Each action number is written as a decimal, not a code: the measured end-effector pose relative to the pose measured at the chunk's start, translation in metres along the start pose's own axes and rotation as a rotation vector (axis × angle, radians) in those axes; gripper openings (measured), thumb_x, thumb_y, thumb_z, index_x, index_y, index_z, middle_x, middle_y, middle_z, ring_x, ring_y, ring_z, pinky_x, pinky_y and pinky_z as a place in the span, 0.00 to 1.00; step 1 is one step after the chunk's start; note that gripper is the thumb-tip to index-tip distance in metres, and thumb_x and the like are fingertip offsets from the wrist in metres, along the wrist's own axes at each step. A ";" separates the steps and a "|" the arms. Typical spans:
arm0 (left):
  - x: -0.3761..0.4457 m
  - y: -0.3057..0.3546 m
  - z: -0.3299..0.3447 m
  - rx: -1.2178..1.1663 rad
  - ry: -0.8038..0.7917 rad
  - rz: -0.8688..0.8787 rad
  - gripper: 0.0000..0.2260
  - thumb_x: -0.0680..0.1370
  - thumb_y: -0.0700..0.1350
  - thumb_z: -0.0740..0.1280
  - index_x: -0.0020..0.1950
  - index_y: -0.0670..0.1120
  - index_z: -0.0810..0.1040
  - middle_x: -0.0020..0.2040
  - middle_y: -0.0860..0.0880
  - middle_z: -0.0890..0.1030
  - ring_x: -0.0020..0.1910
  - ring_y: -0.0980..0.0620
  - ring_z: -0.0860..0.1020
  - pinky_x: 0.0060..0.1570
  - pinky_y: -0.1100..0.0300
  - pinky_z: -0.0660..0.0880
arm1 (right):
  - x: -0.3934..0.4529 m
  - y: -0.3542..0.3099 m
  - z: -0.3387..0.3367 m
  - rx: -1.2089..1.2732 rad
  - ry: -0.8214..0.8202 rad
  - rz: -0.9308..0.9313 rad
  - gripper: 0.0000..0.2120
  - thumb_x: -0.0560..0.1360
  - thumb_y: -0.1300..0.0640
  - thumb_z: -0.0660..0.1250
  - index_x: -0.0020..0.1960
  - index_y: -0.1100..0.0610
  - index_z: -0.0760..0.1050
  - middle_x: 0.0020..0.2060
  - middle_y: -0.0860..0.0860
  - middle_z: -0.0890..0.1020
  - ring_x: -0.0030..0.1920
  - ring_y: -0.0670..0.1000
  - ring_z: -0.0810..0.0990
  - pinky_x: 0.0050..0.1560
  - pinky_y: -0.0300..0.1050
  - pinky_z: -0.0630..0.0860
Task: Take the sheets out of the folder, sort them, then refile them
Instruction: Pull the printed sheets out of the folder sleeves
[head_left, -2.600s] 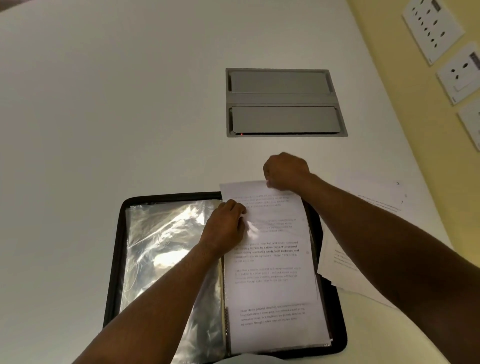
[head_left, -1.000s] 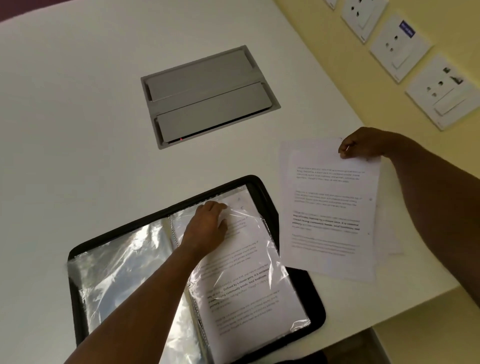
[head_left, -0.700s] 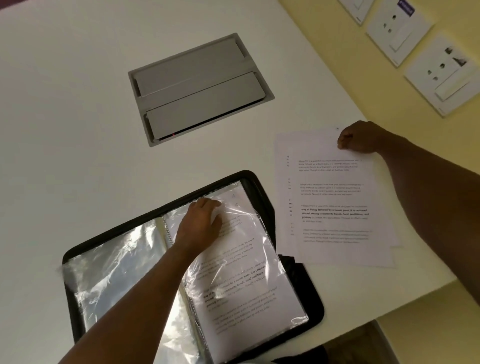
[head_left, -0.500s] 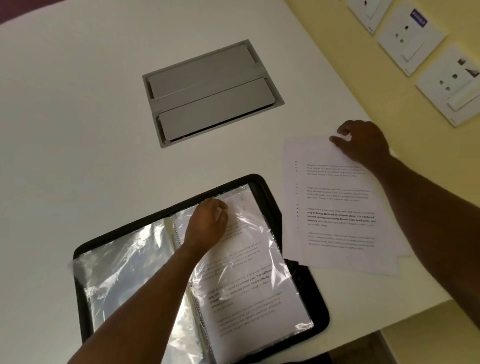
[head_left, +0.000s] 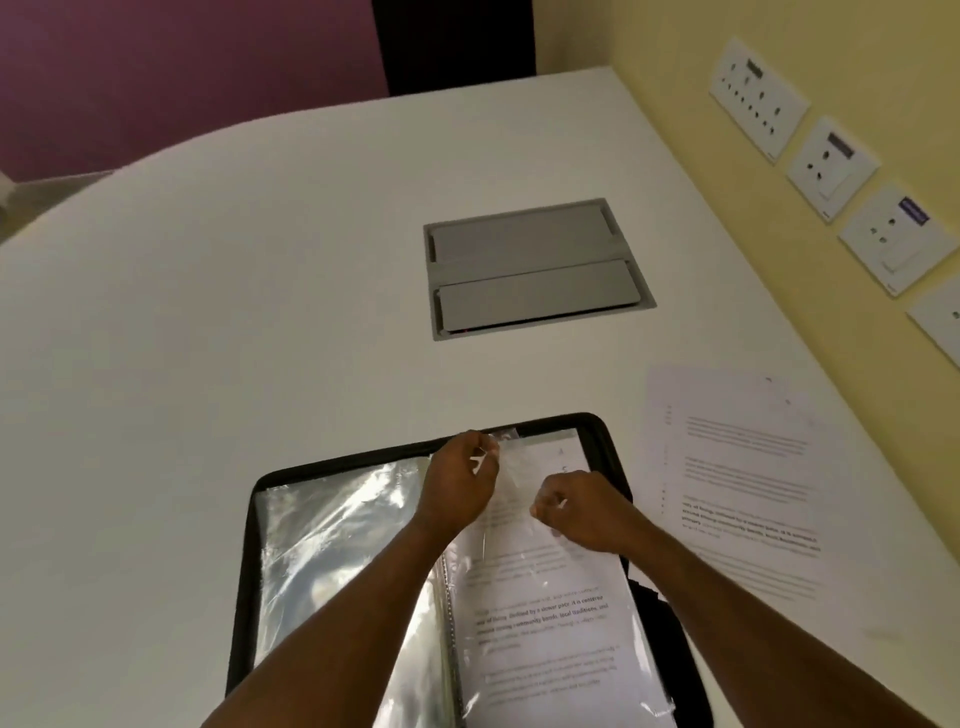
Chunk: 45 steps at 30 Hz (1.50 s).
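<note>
Two hands now work at the open folder (head_left: 249, 597), which lies on the white surface (head_left: 208, 338) near its front edge; a moment ago only the left hand (head_left: 457, 488) was there, while the right hand (head_left: 582, 514) was laying a printed sheet on the loose pile (head_left: 743, 478) to the folder's right; that sheet now rests flat on the pile, released, and the right hand has come back over the folder's right-hand page. I judge from this that one more sheet is out and the next is being started, so the emptying stage is still under way, with sorting and refiling not yet begun.

The left hand has its fingers curled and pinches the top edge of the clear plastic sleeve (head_left: 519, 467), lifting it a little; the right hand is curled too, its fingertips closed on something at the sleeve's mouth (film or the sheet (head_left: 545, 623) inside it, I cannot tell which). The left page shows only crinkled clear pockets (head_left: 332, 545).

As for writing: the sheets carry printed paragraphs, mostly too blurred to read; one bold line on the sleeved sheet seems to say "defined by a slower pace"; a wall socket (head_left: 893, 239) bears a small purple label, illegible.
</note>
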<state>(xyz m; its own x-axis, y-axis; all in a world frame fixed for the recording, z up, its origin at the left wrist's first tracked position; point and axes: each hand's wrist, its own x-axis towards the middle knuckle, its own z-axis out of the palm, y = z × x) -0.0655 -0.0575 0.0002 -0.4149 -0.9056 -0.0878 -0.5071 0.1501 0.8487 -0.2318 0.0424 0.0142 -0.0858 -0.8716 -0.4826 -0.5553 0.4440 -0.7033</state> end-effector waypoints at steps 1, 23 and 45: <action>-0.003 0.002 -0.005 -0.006 0.008 0.003 0.03 0.79 0.44 0.65 0.48 0.51 0.78 0.46 0.56 0.81 0.46 0.60 0.79 0.45 0.66 0.74 | -0.001 -0.008 0.003 0.042 -0.001 0.000 0.08 0.75 0.51 0.70 0.38 0.45 0.75 0.40 0.46 0.82 0.39 0.46 0.83 0.41 0.43 0.81; -0.087 -0.035 -0.145 -0.442 0.025 -0.596 0.15 0.76 0.55 0.68 0.57 0.47 0.76 0.47 0.46 0.85 0.43 0.49 0.85 0.47 0.51 0.80 | 0.004 -0.156 0.130 0.726 -0.452 0.042 0.16 0.82 0.47 0.56 0.62 0.51 0.76 0.59 0.48 0.81 0.62 0.50 0.78 0.64 0.53 0.74; -0.058 -0.066 -0.087 0.508 0.296 -0.083 0.20 0.70 0.41 0.69 0.60 0.39 0.77 0.59 0.39 0.78 0.57 0.39 0.77 0.57 0.48 0.73 | 0.029 -0.013 0.045 -0.387 0.368 -0.059 0.20 0.78 0.54 0.64 0.70 0.55 0.70 0.68 0.53 0.73 0.69 0.52 0.69 0.70 0.46 0.64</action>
<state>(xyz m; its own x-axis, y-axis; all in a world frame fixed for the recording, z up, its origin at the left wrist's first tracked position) 0.0579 -0.0492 -0.0049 -0.1676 -0.9835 0.0680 -0.8570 0.1795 0.4830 -0.1903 0.0205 -0.0142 -0.2905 -0.9389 -0.1844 -0.8264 0.3433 -0.4464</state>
